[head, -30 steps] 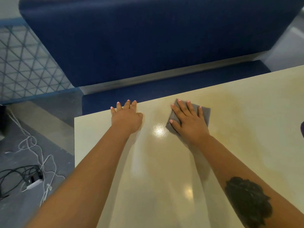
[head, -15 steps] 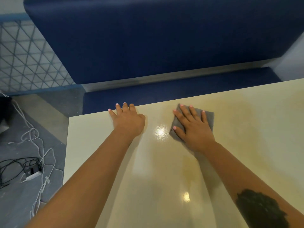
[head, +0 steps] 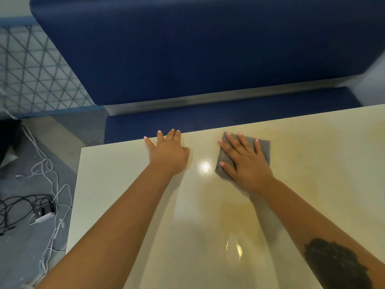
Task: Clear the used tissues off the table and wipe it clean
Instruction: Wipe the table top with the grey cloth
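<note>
**A:** Where is the wiping cloth?

**B:** A grey cloth [head: 226, 161] lies flat under the right hand [head: 246, 164], close to the table's far edge. The hand covers most of it. Cloth shows beyond the fingertips, to the right of the little finger, and to the left below the thumb.

**A:** How are the hands held?

**B:** The right hand is spread, fingers straight and fanned, palm pressing down on the cloth. The left hand [head: 168, 153] rests flat on the bare table, just left of the right hand, fingers straight and its fingertips at the far edge. It holds nothing. Both arms reach forward from the bottom of the view.

**A:** What is the surface like?

**B:** The table [head: 116, 184] is glossy and cream-coloured. A bright spot of reflected light sits between the two hands, and a second glare lies nearer the viewer, between the forearms.

**A:** And the room?

**B:** Beyond the hands stands a dark blue padded bench [head: 208, 49] with a seat below its back. To the left of the left arm, on a grey floor, white and black cables [head: 44, 197] lie tangled.
</note>
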A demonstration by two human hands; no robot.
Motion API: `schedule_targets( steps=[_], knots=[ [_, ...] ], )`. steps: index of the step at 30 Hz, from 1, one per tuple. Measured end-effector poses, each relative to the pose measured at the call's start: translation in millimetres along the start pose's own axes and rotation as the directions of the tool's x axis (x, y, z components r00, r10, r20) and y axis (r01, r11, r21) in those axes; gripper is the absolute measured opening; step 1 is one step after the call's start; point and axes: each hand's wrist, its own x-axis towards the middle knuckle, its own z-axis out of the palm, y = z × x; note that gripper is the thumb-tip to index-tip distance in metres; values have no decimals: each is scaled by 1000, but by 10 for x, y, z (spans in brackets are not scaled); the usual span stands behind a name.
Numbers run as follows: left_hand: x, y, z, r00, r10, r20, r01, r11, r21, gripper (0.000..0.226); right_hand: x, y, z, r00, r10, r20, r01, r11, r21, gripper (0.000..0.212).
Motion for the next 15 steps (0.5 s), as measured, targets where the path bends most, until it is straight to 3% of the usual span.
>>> schedule_targets(
  steps=[4, 8, 11, 15],
  knots=[
    [13, 25, -15, 1000, -10, 14, 11, 1000, -14, 57, 425, -161, -44, 992, 121, -16, -122, 993, -3, 69],
    [13, 32, -13, 1000, -13, 12, 13, 1000, -13, 57, 323, -540, 9, 1000, -20, 8, 20, 1000, -8, 61],
    [8, 17, 0, 1000, -8, 6, 8, 1000, -16, 57, -27, -431, 38, 987, -154, 33, 155, 988, -1, 64],
    [-14, 17, 28, 1000, -12, 3, 12, 1000, -24, 57, -43, -107, -4, 998, -53, 35, 53, 999, -5, 70]
  ],
)
